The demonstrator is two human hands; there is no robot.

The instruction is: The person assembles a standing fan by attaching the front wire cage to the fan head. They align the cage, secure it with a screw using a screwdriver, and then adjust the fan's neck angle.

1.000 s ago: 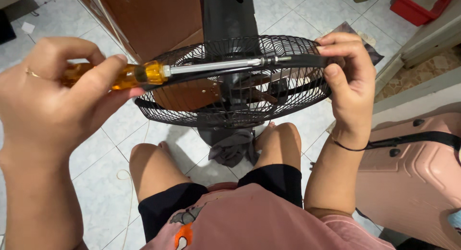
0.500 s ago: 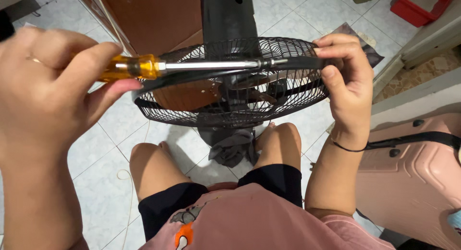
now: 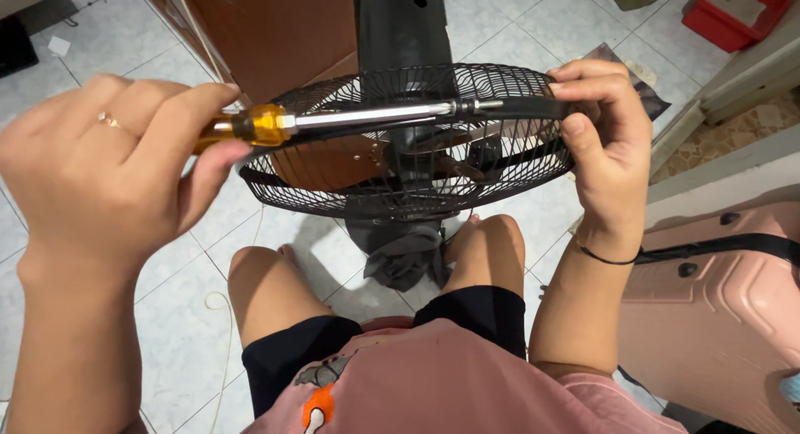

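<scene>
At the centre of the head view, a black wire fan guard (image 3: 400,172) sits tilted above the person's bare knees, with the fan's black motor housing (image 3: 400,22) rising behind it toward 12 o'clock. Across the guard's upper rim lies a screwdriver (image 3: 367,117), its amber handle at 9 o'clock and its silver shaft running toward 3 o'clock, where the tip meets the rim. The left hand (image 3: 108,167) is clenched around the amber handle, thumb laid along it, a thin ring on one finger. The right hand (image 3: 604,147) grips the guard's rim at 3 o'clock, fingers curled over the top edge and thumb pressing from below, right where the screwdriver's tip ends. A thin black band (image 3: 608,257) circles that wrist.

Below the guard, toward 6 o'clock, the fan's dark base (image 3: 404,255) rests on the pale tiled floor (image 3: 183,292) between the knees. The person wears black shorts (image 3: 467,313) and a pink shirt (image 3: 450,384). At 4 o'clock stands a pink hard suitcase (image 3: 717,309) crossed by a black strap. A brown wooden panel (image 3: 267,30) stands at 11 o'clock behind the guard, and a red box (image 3: 737,13) sits on the floor at 1 o'clock, well apart from the hands.
</scene>
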